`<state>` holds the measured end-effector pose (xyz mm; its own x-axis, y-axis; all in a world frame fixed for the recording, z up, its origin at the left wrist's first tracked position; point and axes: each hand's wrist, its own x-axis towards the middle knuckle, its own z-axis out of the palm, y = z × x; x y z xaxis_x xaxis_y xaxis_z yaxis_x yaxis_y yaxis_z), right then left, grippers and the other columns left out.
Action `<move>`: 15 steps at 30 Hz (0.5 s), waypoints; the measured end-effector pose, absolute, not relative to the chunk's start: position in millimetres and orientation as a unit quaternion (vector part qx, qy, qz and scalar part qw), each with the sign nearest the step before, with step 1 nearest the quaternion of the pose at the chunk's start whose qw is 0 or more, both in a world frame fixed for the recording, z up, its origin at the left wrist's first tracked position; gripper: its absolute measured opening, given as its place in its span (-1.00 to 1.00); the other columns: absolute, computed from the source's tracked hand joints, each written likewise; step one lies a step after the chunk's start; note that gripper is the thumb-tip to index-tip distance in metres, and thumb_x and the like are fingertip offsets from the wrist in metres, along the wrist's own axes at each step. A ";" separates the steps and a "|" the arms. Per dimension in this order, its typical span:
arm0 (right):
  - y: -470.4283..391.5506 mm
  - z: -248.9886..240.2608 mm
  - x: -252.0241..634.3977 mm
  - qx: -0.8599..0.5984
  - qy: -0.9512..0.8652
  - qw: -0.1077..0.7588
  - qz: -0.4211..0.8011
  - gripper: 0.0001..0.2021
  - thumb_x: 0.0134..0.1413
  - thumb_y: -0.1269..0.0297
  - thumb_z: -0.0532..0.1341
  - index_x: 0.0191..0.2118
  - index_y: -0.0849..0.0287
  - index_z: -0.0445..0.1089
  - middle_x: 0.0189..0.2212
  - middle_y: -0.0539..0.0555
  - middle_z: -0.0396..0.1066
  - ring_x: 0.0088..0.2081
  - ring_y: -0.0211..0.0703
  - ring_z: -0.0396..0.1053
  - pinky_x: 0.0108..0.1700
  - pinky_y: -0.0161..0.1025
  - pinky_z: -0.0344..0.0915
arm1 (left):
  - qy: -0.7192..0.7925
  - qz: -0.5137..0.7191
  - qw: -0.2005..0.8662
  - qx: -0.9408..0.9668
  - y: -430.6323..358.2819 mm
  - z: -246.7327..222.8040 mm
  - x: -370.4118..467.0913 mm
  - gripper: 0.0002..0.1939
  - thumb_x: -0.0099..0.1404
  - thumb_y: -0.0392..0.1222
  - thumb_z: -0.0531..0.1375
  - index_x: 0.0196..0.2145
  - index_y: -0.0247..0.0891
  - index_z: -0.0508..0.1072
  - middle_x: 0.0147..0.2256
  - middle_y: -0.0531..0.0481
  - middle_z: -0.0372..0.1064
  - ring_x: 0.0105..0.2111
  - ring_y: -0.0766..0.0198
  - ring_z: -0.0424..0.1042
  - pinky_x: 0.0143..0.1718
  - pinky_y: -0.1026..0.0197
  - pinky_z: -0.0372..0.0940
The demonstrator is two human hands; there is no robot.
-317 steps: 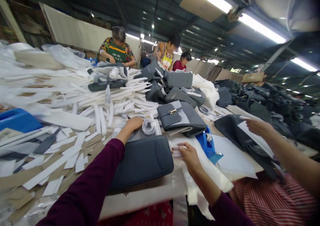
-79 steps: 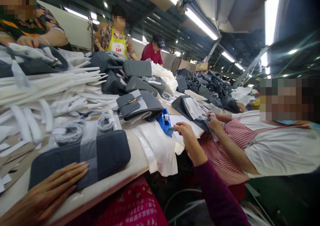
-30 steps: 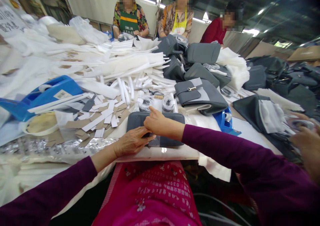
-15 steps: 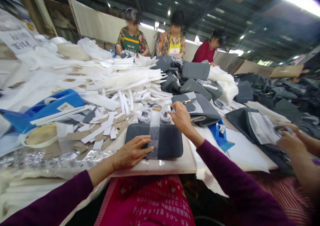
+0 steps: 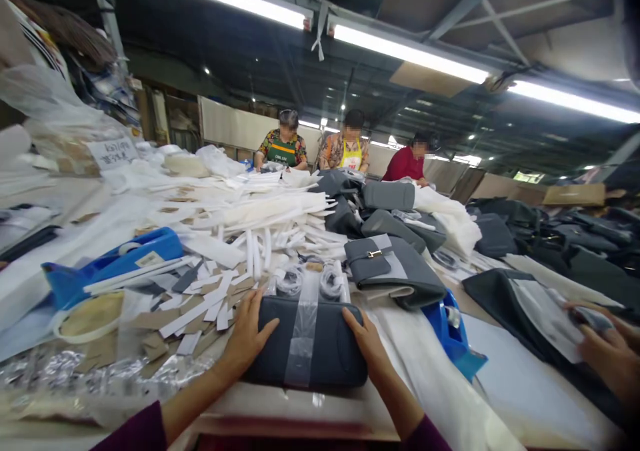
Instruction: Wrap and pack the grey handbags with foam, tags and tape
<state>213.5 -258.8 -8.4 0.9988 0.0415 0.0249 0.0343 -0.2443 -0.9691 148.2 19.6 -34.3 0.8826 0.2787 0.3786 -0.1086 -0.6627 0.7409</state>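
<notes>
A dark blue-grey handbag point(image 5: 330, 350) lies in front of me near the table's edge, with a strip of clear plastic point(image 5: 302, 344) running down its middle. My left hand point(image 5: 250, 334) grips its left side, thumb on the front face. On the opposite side my right hand point(image 5: 364, 338) holds it the same way, the fingers partly hidden behind the edge. Just beyond its top edge sit two coiled straps point(image 5: 330, 283) in clear wrap. To the right rests another grey bag with a flap and metal clasp point(image 5: 373, 254).
White and brown card scraps point(image 5: 210, 304) and a blue tape dispenser point(image 5: 125, 254) lie to the left. Another blue dispenser point(image 5: 453, 331) stands at right. Padding strips and grey bags are heaped beyond. A co-worker's hands point(image 5: 605, 331) work at far right; several people stand opposite.
My view has tilted up. My left hand has shifted from the bag's front face to its left side, and my right hand has come down from the coiled strap to the right side.
</notes>
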 end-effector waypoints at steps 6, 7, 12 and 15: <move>-258.6 -8.4 210.5 -0.779 -0.011 0.626 0.019 -0.49 -0.06 -0.16 0.24 -0.16 0.17 0.52 -0.21 0.13 0.54 -0.06 0.11 0.41 -0.02 -0.09 0.32 | 0.133 0.105 0.553 0.816 31.9 -22.3 159.3 -0.13 0.04 0.11 0.25 0.21 -0.42 0.18 0.20 -0.36 0.19 0.21 -0.13 0.20 0.25 -0.12 0.07; -258.3 -7.6 210.0 -0.777 -0.007 0.629 0.022 -0.48 -0.07 -0.16 0.24 -0.16 0.18 0.52 -0.21 0.13 0.54 -0.06 0.11 0.42 -0.02 -0.08 0.33 | 0.134 0.103 0.566 0.807 31.7 -20.1 158.5 -0.13 0.01 0.10 0.26 0.20 -0.42 0.19 0.18 -0.36 0.21 0.19 -0.13 0.22 0.24 -0.12 0.09; -257.9 1.0 205.1 -0.764 -0.001 0.644 0.048 -0.46 -0.11 -0.18 0.26 -0.15 0.19 0.52 -0.22 0.13 0.54 -0.09 0.09 0.44 -0.05 -0.11 0.35 | 0.142 0.078 0.619 0.768 27.0 -16.0 151.4 -0.07 -0.05 0.11 0.29 0.19 -0.44 0.19 0.09 -0.38 0.32 0.10 -0.13 0.33 0.12 -0.08 0.25; -258.4 4.0 199.2 -0.753 0.004 0.654 0.067 -0.45 -0.12 -0.17 0.27 -0.12 0.18 0.52 -0.21 0.13 0.54 -0.09 0.10 0.44 -0.04 -0.09 0.35 | 0.151 0.075 0.626 0.761 25.0 -13.8 139.7 -0.09 -0.05 0.09 0.30 0.18 -0.44 0.20 0.07 -0.36 0.35 0.08 -0.12 0.36 0.10 -0.06 0.27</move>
<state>199.2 -258.4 4.0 0.9909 0.0822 -0.1069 -0.0944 -0.1440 -0.9851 139.7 25.0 -13.8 0.9432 0.3237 -0.0744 0.1355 -0.1706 0.9760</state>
